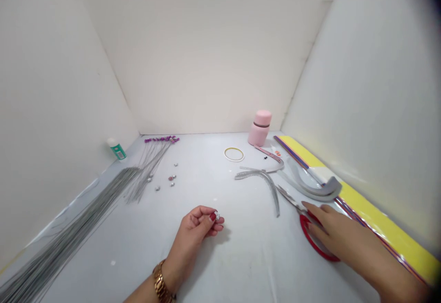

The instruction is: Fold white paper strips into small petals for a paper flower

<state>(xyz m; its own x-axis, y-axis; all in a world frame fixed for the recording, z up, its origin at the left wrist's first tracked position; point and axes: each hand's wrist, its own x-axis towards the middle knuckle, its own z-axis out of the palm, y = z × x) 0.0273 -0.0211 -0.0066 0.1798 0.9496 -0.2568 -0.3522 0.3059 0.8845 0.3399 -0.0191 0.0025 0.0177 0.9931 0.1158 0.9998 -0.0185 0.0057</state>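
Note:
Near the middle of the white table, my left hand (201, 225) pinches a small silvery piece (217, 215) between thumb and forefinger. My right hand (325, 229) is at the right, fingers over the red handles of the scissors (292, 199). The scissors lie on the table with their blades pointing up and left; how firmly the fingers hold them is unclear. Beside the blade tips lie curved grey strips (270, 185). Several small silvery pieces (157, 188) are scattered left of centre.
A bundle of grey wires (79, 225) lies left, with purple-tipped stems (156, 149) behind. A glue stick (117, 150) is far left. A tape ring (225, 154) and pink bottle (259, 130) stand farther back. Yellow sheets (372, 206) and pale curled strips (320, 192) lie right.

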